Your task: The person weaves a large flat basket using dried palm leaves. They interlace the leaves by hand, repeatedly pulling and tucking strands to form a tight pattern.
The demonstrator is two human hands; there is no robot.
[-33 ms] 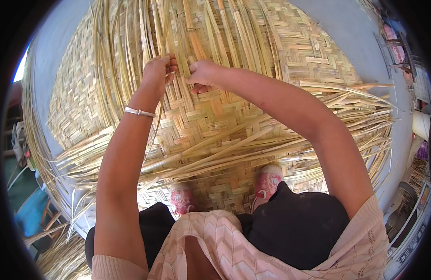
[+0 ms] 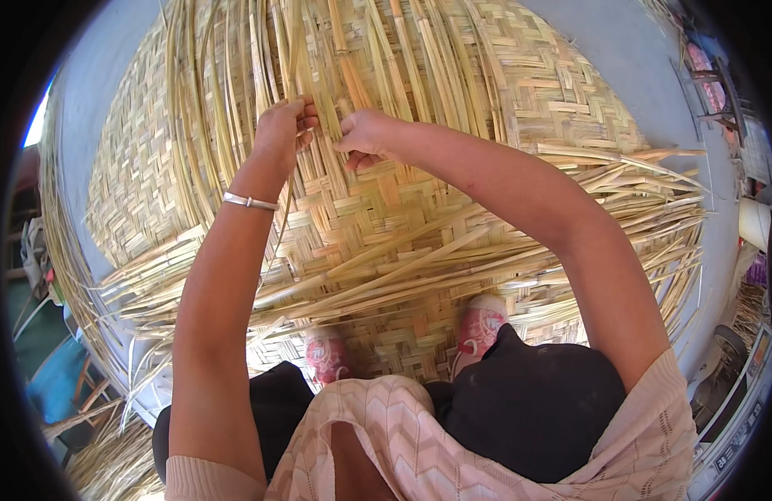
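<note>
A woven mat of pale yellow-green split reed point(image 2: 344, 242) spreads beneath me, in a slanting over-and-under pattern. Long loose reed strips point(image 2: 440, 67) run away from me across its far half. My left hand point(image 2: 286, 125), a silver bangle on its wrist, is closed with curled fingers around a thin reed strip that trails down past the wrist. Just to the right, my right hand point(image 2: 369, 136) is closed too, thumb and fingertips drawn together low over the weave. What lies between those fingertips is too small to make out. A narrow gap separates the hands.
A bundle of loose strips point(image 2: 519, 242) crosses the mat between my hands and feet. My patterned red shoes point(image 2: 326, 357) rest on the mat. Grey floor point(image 2: 620, 58) surrounds it. A blue object point(image 2: 56, 380) sits at the left; a white container point(image 2: 753, 224) stands at the right.
</note>
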